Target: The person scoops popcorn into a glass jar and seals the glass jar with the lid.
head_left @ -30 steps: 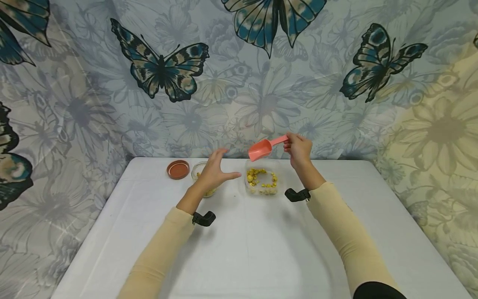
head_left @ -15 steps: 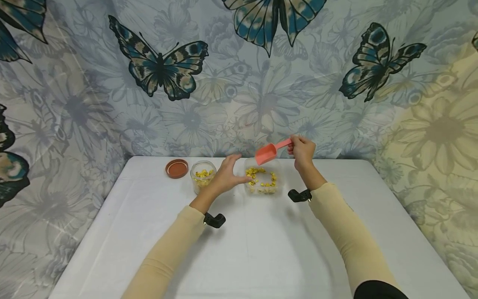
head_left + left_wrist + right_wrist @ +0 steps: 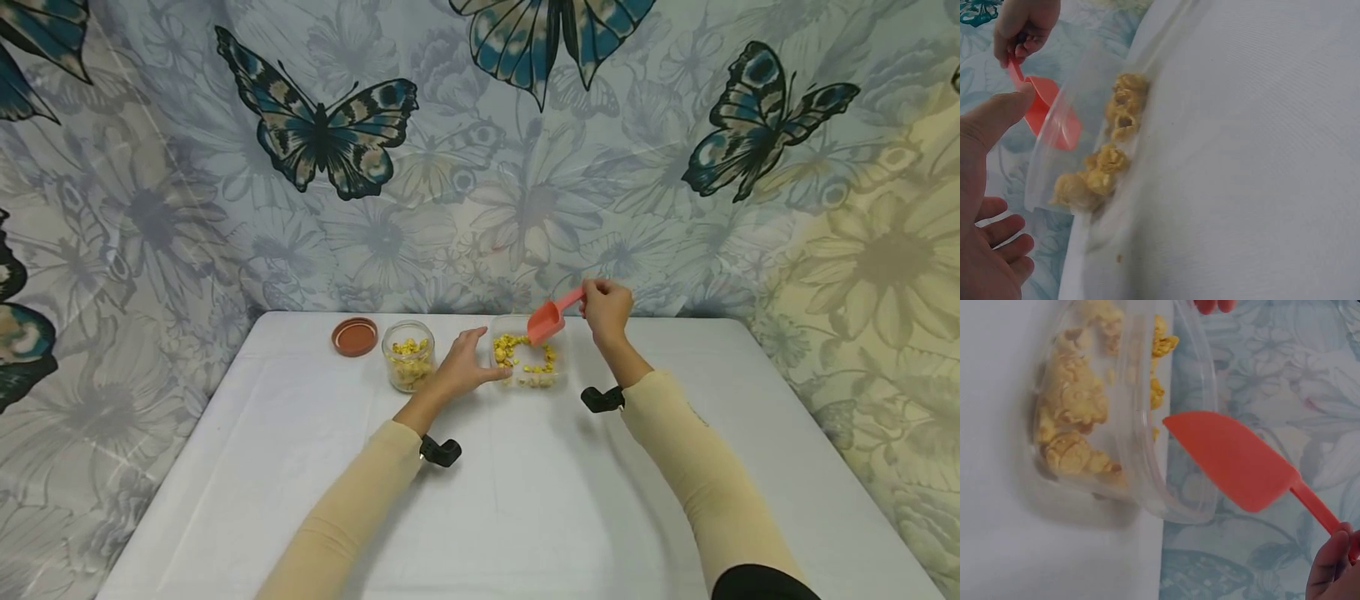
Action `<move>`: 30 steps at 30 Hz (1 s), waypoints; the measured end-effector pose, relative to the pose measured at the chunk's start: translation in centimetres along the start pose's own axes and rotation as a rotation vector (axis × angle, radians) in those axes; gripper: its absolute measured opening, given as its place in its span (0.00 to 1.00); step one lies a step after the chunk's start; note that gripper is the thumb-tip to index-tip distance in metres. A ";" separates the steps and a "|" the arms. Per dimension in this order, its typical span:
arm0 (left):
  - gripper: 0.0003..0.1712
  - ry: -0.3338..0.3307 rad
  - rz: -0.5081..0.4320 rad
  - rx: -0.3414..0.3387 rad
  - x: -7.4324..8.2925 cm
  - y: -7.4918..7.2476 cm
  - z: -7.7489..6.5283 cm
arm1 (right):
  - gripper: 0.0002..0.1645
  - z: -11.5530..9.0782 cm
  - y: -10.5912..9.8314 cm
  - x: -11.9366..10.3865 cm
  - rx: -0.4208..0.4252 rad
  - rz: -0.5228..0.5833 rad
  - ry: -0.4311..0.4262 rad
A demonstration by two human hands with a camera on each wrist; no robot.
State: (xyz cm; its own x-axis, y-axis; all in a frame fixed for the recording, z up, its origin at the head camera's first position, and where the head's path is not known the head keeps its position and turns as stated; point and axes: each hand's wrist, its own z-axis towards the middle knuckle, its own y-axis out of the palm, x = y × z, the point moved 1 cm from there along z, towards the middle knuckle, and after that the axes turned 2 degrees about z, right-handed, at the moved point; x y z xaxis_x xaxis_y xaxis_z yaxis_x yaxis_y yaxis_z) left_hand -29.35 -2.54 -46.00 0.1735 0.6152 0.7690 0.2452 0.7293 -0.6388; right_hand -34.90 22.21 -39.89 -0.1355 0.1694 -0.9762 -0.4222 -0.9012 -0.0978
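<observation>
- Right hand point(image 3: 606, 307): fingers curled around the end of the handle of the pink scoop point(image 3: 545, 323); the grip is closed firmly enough to carry the scoop clear of the table point(image 3: 495, 508).
- Scoop: positioned at the mouth of the clear container, bowl tilted down and toward the left. In the right wrist view the tip of the bowl crosses the line of the rim; its depth relative to the rim cannot be determined.
- Left hand point(image 3: 459, 364): thumb spread wide from the fingers, palm facing the container; nothing held. Located between the jar and the container. Contact with the container wall cannot be confirmed.
- Clear container point(image 3: 531, 356): stands upright near the middle of the far table edge. Yellow popcorn point(image 3: 504, 350) lies around the sides of its floor, with a bare area at the center.
- Glass jar point(image 3: 408, 324): upright, mouth uncovered, left of the container near the far table edge; partly filled with yellow popcorn.
- Reddish-brown lid point(image 3: 355, 337): flat on the table, between the jar and the far left corner.
- Crumb point(image 3: 1119, 259): on the white table surface, near the container.
- Butterfly-print backdrop point(image 3: 540, 225): hangs behind the far table edge.
</observation>
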 end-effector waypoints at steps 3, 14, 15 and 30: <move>0.55 -0.013 0.002 -0.004 -0.3 0.5 0.0 | 0.18 -0.4 0.2 0.3 0.008 -0.113 -0.095; 0.55 -0.029 -0.004 0.016 -1.1 2.1 0.3 | 0.13 -1.4 1.4 1.2 0.051 -0.346 -0.357; 0.55 -0.029 -0.003 0.018 -1.1 2.1 0.4 | 0.13 -1.4 1.5 1.3 0.045 -0.334 -0.356; 0.56 0.035 -0.012 0.032 -1.0 2.5 0.5 | 0.24 0.0 1.1 4.0 -0.320 0.036 0.102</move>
State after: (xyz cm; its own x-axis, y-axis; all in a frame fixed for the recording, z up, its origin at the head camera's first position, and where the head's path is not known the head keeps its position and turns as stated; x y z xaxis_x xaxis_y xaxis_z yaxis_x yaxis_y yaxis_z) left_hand -29.35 -1.20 -48.40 0.2039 0.5963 0.7764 0.2165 0.7460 -0.6298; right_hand -35.91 21.90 -43.90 -0.0479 0.1090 -0.9929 -0.1137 -0.9882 -0.1030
